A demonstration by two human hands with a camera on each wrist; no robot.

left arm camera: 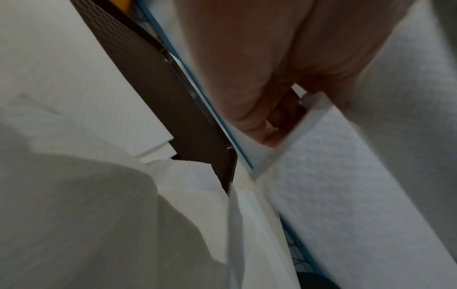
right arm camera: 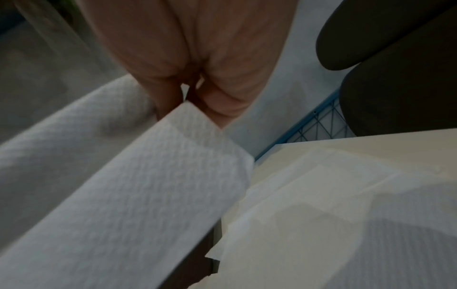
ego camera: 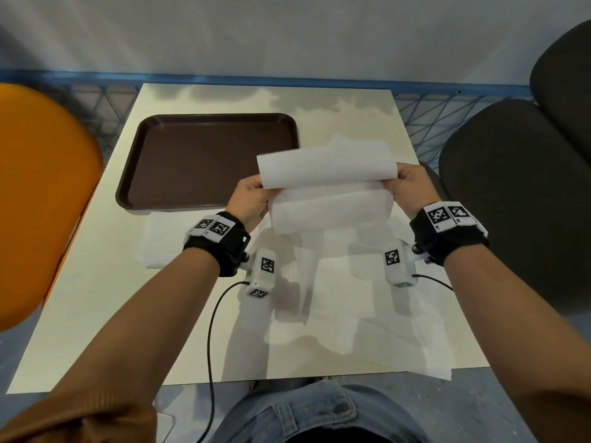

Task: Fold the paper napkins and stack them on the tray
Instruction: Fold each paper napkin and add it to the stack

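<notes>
From the head view, the left hand (ego camera: 248,199) and the right hand (ego camera: 411,187) each pinch one end of a white paper napkin (ego camera: 326,174), held up above the table (ego camera: 96,298). Its long axis runs straight from one grip to the other, the upper flap curling away from the person and the lower part hanging toward them. Just beyond the left grip lies the brown tray (ego camera: 204,161); more napkins (ego camera: 335,314) lie flat below both grips.

In the left wrist view, curled fingers (left arm camera: 252,109) nip the napkin's corner (left arm camera: 321,176); motion blur hides the fingertips. The tray's edge (left arm camera: 158,97) runs beside the grip.

In the right wrist view, fingers (right arm camera: 222,93) pinch the other corner (right arm camera: 148,176), the sheet stretching away, blurred.
</notes>
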